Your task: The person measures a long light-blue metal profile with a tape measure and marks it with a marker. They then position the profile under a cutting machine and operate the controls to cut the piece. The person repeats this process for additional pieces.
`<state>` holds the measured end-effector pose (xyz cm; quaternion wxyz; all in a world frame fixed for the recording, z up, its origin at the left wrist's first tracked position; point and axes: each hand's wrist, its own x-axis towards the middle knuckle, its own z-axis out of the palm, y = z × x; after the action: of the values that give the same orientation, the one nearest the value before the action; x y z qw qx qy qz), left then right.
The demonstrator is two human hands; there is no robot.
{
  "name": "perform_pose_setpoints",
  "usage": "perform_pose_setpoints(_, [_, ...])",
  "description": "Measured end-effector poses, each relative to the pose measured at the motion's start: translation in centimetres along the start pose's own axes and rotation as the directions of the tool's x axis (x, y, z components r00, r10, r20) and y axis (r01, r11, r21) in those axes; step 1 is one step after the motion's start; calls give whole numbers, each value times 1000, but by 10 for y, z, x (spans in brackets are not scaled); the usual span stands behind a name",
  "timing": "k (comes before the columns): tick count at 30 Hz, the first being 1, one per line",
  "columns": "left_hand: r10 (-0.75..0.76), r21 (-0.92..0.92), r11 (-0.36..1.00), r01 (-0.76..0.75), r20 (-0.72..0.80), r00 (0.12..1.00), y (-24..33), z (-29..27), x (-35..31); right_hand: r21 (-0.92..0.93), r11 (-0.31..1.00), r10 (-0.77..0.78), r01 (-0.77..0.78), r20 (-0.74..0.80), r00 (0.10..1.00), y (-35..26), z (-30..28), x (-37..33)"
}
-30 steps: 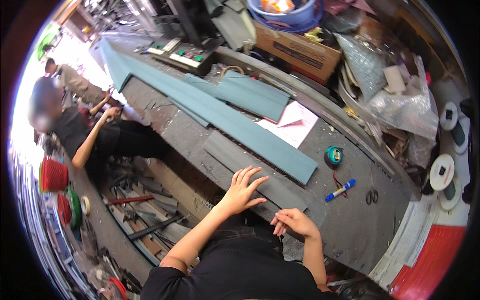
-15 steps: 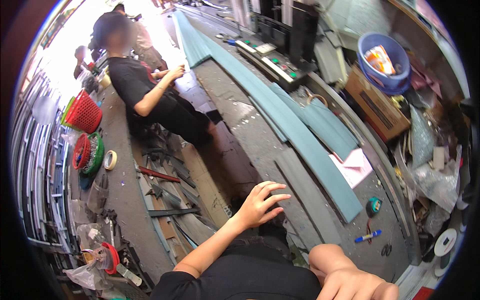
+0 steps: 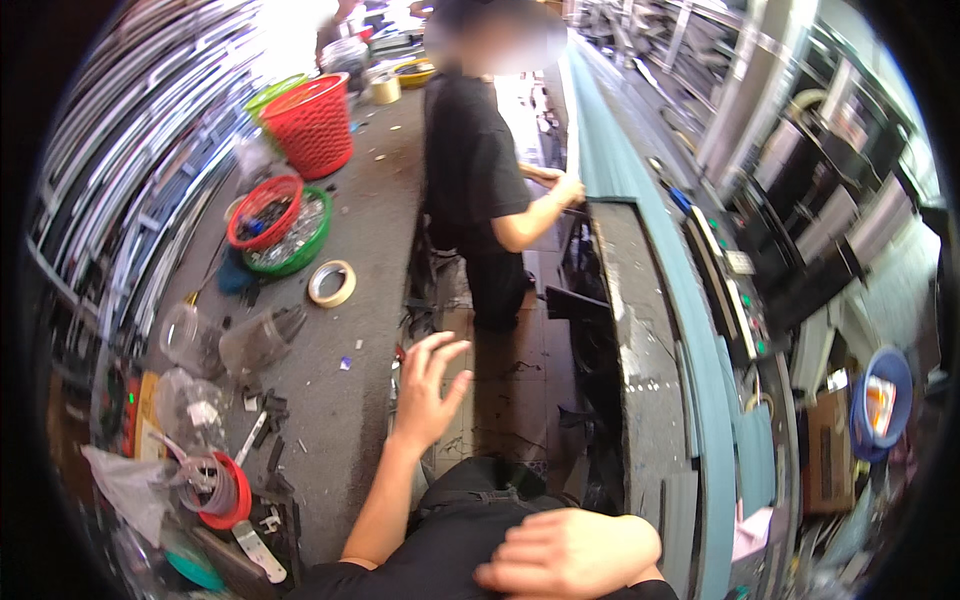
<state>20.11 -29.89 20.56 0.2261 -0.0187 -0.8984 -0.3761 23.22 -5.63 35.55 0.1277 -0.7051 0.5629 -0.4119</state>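
Observation:
My left hand point(image 3: 428, 392) is raised in front of my body, fingers apart and nothing in it. Behind it lies the edge of the left grey workbench point(image 3: 345, 420). Across my black shirt hangs my right hand point(image 3: 575, 552), its back showing and its fingers loosely bent and slightly blurred. No object shows in that hand. Nearest the left hand on the bench is a roll of cream tape point(image 3: 332, 284). Long blue-green panels point(image 3: 715, 450) lie on the right bench, apart from my right hand.
Ahead, another person point(image 3: 478, 180) stands in the tiled aisle point(image 3: 490, 400) between the benches. Red baskets point(image 3: 312, 125), a green basket point(image 3: 290, 250) and plastic cups point(image 3: 190, 340) line the left bench. A blue bucket point(image 3: 880, 400) is at far right.
My view has turned left, so the benches and the other person appear farther right. My right hand has come in from the lower right across my torso; my left hand stays raised.

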Motion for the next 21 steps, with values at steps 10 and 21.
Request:
perform_pose_setpoints(10, [-323,-22,946,324,-145,935,-32,-70,-43,-243,944,294,-223,310,904,84,-3,62])
perform_pose_setpoints(21, [512,-907,291,-304,-121,851,144,-68,53,-22,997,77,-80,608,790,132,-4,81])
